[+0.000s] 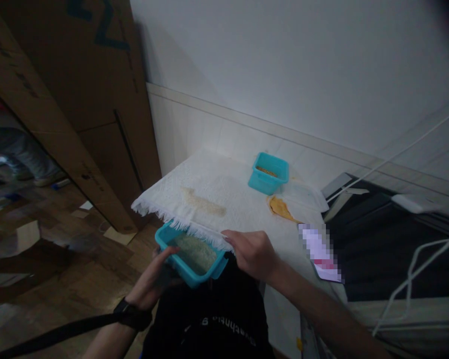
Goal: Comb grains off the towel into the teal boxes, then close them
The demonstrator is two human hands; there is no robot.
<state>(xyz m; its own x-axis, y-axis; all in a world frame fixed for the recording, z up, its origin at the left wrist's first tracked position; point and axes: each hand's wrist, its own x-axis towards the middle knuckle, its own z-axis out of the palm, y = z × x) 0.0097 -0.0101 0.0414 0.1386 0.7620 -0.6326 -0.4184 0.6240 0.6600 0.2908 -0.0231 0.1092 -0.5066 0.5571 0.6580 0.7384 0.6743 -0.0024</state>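
My left hand (157, 276) grips a teal plastic container (190, 280) by its near left side, thumb over the rim. Pale rice-like grains (196, 252) lie inside it. The container sits just below the front edge of a white fringed towel (243, 187), whose fringe hangs over its far rim. At that edge, my right hand (253, 254) pinches the towel close to the container's right corner. A patch of loose pale grains (205, 203) lies on the towel. Farther back stands a second teal container (267, 185) with brown grains in it.
An orange-yellow crumpled piece (282, 207) and a blurred-out phone (321, 254) lie on the right. White cables (407, 279) cross a black surface (381, 249) beyond them. A tall cardboard box (97, 99) stands left, a wall behind. Another person's leg (30, 154) shows far left.
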